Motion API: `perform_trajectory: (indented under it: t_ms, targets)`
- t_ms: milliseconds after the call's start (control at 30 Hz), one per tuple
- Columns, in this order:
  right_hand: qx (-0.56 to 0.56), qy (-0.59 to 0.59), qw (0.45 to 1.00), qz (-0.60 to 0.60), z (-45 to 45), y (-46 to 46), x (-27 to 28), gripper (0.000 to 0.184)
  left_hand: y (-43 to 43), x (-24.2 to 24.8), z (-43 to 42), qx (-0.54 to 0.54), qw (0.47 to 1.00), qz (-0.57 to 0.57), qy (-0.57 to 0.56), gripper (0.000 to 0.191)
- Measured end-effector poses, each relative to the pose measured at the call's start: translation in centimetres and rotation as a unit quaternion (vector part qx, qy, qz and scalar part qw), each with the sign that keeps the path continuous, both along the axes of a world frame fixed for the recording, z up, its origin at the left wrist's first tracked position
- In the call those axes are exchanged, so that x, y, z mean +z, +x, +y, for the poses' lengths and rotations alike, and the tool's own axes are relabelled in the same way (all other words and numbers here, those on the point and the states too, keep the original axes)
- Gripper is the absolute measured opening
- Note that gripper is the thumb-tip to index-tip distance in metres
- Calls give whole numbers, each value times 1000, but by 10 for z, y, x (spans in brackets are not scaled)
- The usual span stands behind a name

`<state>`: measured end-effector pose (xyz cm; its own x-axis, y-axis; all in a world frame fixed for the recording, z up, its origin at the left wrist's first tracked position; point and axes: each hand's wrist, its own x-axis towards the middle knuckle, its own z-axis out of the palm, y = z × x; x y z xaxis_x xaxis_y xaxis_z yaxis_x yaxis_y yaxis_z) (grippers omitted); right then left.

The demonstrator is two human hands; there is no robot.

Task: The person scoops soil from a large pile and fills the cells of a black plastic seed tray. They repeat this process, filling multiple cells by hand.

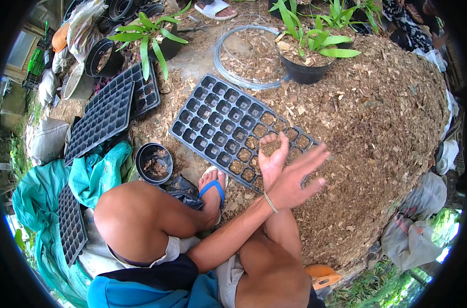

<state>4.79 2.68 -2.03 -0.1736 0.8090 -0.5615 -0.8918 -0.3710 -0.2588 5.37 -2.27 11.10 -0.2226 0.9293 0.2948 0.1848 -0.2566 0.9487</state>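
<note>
My forearms cross over the near right part of a black plastic seedling tray (217,119) lying on the ground. My right hand (272,156), palm up with fingers curled, holds a small heap of brown growing mix (270,148) above the tray. Across my right wrist reaches my left hand (295,184), a band at its wrist. Its fingers are spread and somewhat blurred, and nothing shows in it. Cells at the tray's right end hold brown mix; those on the left look empty. Part of the tray's right end is hidden by my hands.
A big mound of wood chips (372,127) rises at the right. Beyond the tray are a wire coil (222,61) and a potted plant (308,71). More seedling trays (102,115), a black pot (154,163) and green sheeting (45,208) lie left. A person's sandalled foot (218,9) shows at the top.
</note>
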Motion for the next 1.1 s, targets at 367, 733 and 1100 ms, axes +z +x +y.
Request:
perform_trajectory:
  t_ms: [367,733,1100]
  targets:
    - [2,25,993,-118,-10,-18,-9,22,-70,-161,-43,418,845,-274,-189,30]
    - [51,92,979,-174,-27,-22,-17,17,-58,-173,-57,369,859,-285,-212,35]
    - [83,127,975,-161,-34,-25,-23,14,-59,-168,-55,375,847,-304,-223,38]
